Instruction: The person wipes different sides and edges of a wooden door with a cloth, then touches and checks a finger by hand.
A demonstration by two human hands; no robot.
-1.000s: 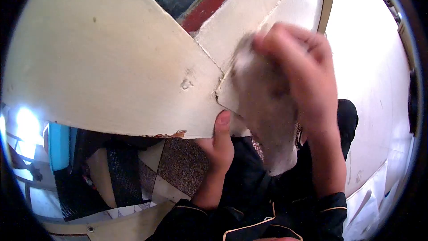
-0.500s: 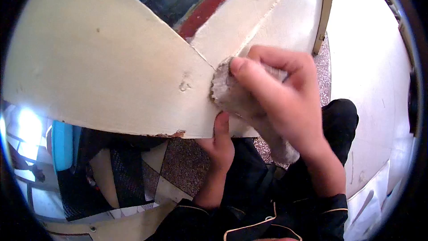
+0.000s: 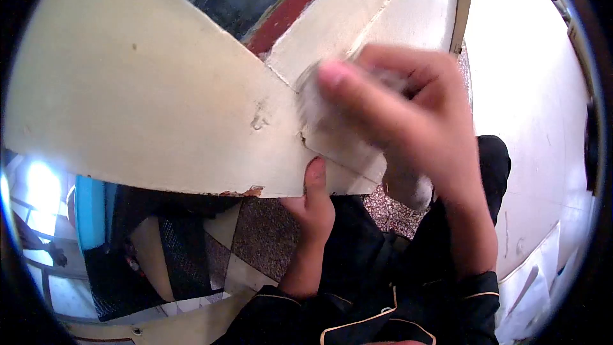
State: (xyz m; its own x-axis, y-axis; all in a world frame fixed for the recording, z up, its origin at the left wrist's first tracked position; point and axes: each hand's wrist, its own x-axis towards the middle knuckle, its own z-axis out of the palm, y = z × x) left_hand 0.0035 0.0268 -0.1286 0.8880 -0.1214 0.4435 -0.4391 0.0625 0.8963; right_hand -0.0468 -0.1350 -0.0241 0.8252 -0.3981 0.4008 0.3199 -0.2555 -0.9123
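Note:
My right hand (image 3: 418, 112) is closed round a crumpled grey cloth (image 3: 322, 112), blurred by motion. It presses the cloth on a cream-painted panel (image 3: 153, 96), near the joint where two boards meet. A loose end of the cloth hangs over the panel's near edge. Lower down, my left hand (image 3: 313, 204) grips that edge, its thumb on the top face and its fingers hidden underneath. Chipped paint and brown marks show along the edge and on the surface.
Beyond the joint lies a dark glassy pane (image 3: 236, 0) bordered by a red strip (image 3: 297, 6). A large white surface (image 3: 523, 121) stands at the right. At lower left are a blue object (image 3: 90, 214) and black mesh material (image 3: 185, 255) above a tiled floor.
My right hand has moved the cloth slightly up, uncovering more of the joint near the panel's edge. My left hand keeps its hold. The view has shifted a little.

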